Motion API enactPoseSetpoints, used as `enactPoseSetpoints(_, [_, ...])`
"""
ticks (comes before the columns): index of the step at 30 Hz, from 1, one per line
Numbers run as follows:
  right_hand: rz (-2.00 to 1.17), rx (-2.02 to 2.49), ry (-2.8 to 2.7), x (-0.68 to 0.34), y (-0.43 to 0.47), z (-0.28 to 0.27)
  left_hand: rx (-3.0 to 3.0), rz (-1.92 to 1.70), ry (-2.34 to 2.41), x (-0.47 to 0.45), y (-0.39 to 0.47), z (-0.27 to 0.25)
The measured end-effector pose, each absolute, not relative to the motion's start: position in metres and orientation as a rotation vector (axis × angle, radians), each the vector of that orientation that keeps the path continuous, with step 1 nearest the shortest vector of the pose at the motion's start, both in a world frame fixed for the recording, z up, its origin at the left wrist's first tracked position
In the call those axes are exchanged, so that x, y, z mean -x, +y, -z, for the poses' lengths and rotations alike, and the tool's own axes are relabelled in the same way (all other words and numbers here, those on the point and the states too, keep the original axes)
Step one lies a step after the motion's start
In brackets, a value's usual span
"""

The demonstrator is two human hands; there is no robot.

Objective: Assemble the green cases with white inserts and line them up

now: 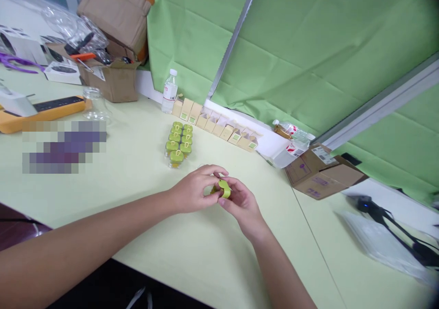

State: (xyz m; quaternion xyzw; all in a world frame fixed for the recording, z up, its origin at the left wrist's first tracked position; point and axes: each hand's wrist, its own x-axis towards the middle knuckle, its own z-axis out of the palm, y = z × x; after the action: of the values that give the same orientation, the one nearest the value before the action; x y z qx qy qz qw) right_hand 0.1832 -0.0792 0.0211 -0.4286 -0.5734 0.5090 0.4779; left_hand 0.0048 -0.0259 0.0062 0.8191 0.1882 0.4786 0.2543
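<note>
In front of me, over the table, my left hand (197, 191) and my right hand (243, 203) meet around a small yellow-green piece (224, 188). It looks like a curved strip with a rounded end, and fingers hide much of it. Both hands are closed on it, thumbs and fingertips pinching from either side. Just beyond my left hand, several small clear jars with green lids (177, 155) stand in two close rows, each lid with a pale loop on top. Behind them a row of small tan cardboard boxes (210, 122) runs along the wall, some with open flaps.
A water bottle (169, 92) stands left of the boxes, and a glass jar (94, 104) beside an orange power strip (44, 112). Cardboard boxes (120, 82) fill the back left. At right are lying bottles (286, 156), a brown carton (318, 172) and black cables (387, 222).
</note>
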Motion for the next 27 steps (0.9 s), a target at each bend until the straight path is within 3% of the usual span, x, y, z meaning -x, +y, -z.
enactPoseSetpoints(5, [-1.302, 1.032, -1.353, -0.18, -0.081, -0.023, -2.21, -1.275, 0.487, -0.004, -0.029, -0.01])
enactPoseSetpoints(16, [-1.124, 1.106, -1.155, -0.199, -0.076, -0.027, -2.229, -1.371, 0.605, 0.01, -0.017, -0.012])
enactPoseSetpoints(20, [-0.886, 1.211, -1.222, -0.202, -0.073, -0.025, -2.27, -1.317, 0.615, 0.01, -0.015, -0.009])
enactPoseSetpoints(27, [-0.38, 1.39, -1.851, -0.204, -0.076, -0.023, -2.406, -1.193, 0.666, 0.013, -0.014, -0.007])
